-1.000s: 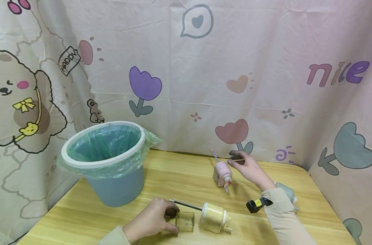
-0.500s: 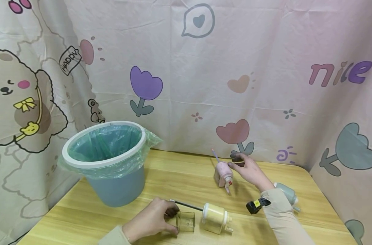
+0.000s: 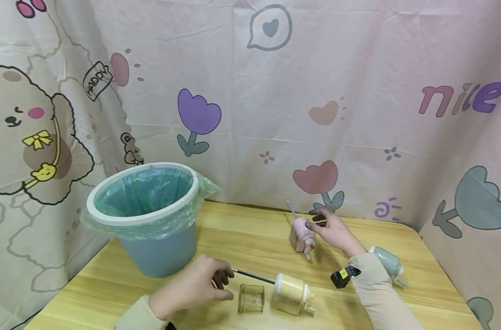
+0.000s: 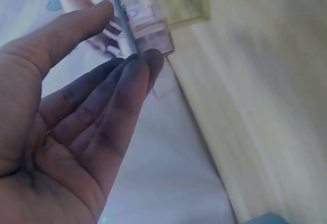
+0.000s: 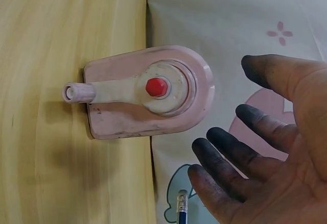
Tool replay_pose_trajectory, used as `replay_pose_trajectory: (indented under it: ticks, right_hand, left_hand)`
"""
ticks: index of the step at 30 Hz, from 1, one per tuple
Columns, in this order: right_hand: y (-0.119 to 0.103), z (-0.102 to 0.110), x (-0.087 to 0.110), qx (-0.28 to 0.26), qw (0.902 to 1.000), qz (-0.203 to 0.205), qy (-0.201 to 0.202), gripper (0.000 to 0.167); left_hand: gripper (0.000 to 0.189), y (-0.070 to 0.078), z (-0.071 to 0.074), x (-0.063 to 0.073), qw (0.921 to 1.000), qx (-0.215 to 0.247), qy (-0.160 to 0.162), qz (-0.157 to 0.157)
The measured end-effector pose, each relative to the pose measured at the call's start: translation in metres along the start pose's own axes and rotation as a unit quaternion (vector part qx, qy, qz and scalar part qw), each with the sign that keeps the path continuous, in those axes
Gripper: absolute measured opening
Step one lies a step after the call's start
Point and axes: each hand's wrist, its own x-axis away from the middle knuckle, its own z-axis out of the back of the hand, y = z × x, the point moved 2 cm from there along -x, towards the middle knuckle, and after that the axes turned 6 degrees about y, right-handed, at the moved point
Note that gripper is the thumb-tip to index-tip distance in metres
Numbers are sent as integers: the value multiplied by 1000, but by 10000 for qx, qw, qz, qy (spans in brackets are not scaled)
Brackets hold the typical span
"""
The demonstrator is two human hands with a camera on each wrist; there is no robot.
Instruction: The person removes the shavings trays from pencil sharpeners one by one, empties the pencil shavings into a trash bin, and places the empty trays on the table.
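My left hand [image 3: 194, 286] hovers with relaxed fingers left of a clear yellowish shavings drawer [image 3: 252, 299], apart from it. The drawer rests on the table beside a yellow crank pencil sharpener [image 3: 289, 293]; a dark pencil [image 3: 252, 276] sticks out of the sharpener's far end. My right hand [image 3: 334, 233] hovers, fingers loosely spread, beside a pink crank sharpener [image 5: 148, 91]. A gap shows between that hand and the sharpener in the right wrist view. A purple pencil [image 3: 291, 209] projects from the pink sharpener's back. Dark smudges cover my fingertips [image 5: 219, 137].
A blue bin [image 3: 160, 252] with a white rim and green plastic liner stands at the left on the wooden table [image 3: 221, 233]. Near my right forearm lies a grey-green sharpener [image 3: 387, 262]. A printed curtain [image 3: 250, 114] hangs behind the table's back edge.
My left hand has let go of the clear drawer and drawn back to the left, its fingers lifting off. My right hand has come slightly closer to the pink sharpener.
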Motion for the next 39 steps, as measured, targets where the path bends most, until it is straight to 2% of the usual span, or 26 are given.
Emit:
replay_pose_trajectory:
  ticks: [7,18,28,39]
  right_hand:
    - [0,-4,-1,215,9998,35,-38,56]
    - [1,-9,-4,376,9990,41,-216,63]
    - [-2,-16,-4,354,9987,-83,-353,66]
    - [-2,-20,-6,525,9981,-41,-311,73]
  left_hand:
    - [18,5,16,-7,9990,-11,421,-124]
    - [22,-1,23,-23,9946,-237,987,-201]
    - [28,-16,18,-41,9933,-466,1054,-71]
    - [31,-31,9,-54,9942,-207,1050,134]
